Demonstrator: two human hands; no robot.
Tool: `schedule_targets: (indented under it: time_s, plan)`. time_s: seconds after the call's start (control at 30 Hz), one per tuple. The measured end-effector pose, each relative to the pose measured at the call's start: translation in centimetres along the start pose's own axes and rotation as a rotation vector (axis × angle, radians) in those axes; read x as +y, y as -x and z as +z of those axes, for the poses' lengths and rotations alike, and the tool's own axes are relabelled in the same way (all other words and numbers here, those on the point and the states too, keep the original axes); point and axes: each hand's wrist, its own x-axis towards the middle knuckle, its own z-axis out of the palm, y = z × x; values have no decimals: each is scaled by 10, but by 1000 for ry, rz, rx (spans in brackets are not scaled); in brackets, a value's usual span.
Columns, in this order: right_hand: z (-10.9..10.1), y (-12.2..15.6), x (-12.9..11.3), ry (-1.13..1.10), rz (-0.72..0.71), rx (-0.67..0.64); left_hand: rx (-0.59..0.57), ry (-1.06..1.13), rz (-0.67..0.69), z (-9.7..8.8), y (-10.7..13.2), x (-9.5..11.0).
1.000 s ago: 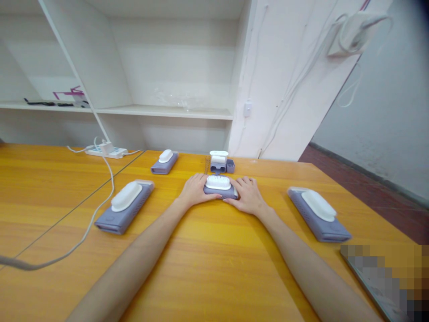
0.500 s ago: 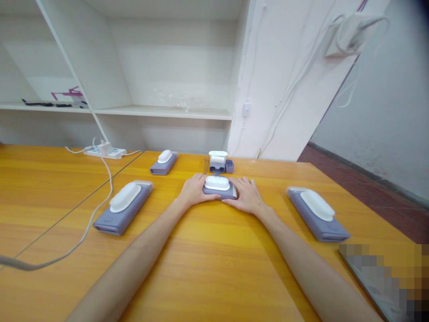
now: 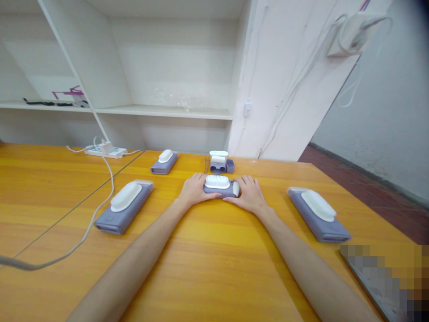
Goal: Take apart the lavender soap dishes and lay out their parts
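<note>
A purple-grey case point(image 3: 219, 191) with a white bristled oval brush point(image 3: 217, 181) on top lies flat on the table between my hands. My left hand point(image 3: 196, 188) is wrapped round its left end, thumb along the near side. At the other end, my right hand point(image 3: 248, 193) curls round a rounded white end piece point(image 3: 236, 188), its thumb at the case's near edge. The fingertips behind the case are partly hidden. Just beyond stands an upright purple-grey holder point(image 3: 217, 166) with white parts on top, beside a small purple-grey box point(image 3: 230, 166).
Similar cases with white tops lie at left point(image 3: 124, 208), back left point(image 3: 164, 162) and right point(image 3: 318, 214). A power strip point(image 3: 106, 150) sits at the back left, its white cable point(image 3: 97, 208) crossing the table. A flat dark-edged object point(image 3: 372, 277) is at lower right.
My right hand has shifted slightly to the right. More of the white end piece now shows at the case's right end. My left hand stays in place.
</note>
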Motion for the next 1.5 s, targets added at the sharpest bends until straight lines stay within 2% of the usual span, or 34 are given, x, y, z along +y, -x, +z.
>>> schedule_targets:
  time_s: [0.53, 0.77, 0.97, 1.1, 1.23, 1.37, 1.5]
  plan:
    - [4, 1, 6, -168, 16, 62, 10, -20, -21, -1, 0, 0]
    - [6, 2, 6, -296, 20, 150, 4, -18, -9, -2, 0, 1]
    - [10, 2, 5, -272, 107, 326, 4, -36, -39, -3, -1, 2]
    - [8, 0, 10, -230, 233, 471, 1, -38, -42, -3, 0, 2]
    - [8, -1, 23, -279, 377, 547, 4, -33, -48, -3, 0, 2]
    - [12, 0, 29, -320, 448, 527, 11, -35, -50, -3, 0, 1]
    - [15, 0, 26, -288, 408, 452, 7, -41, -49, -3, 0, 2]
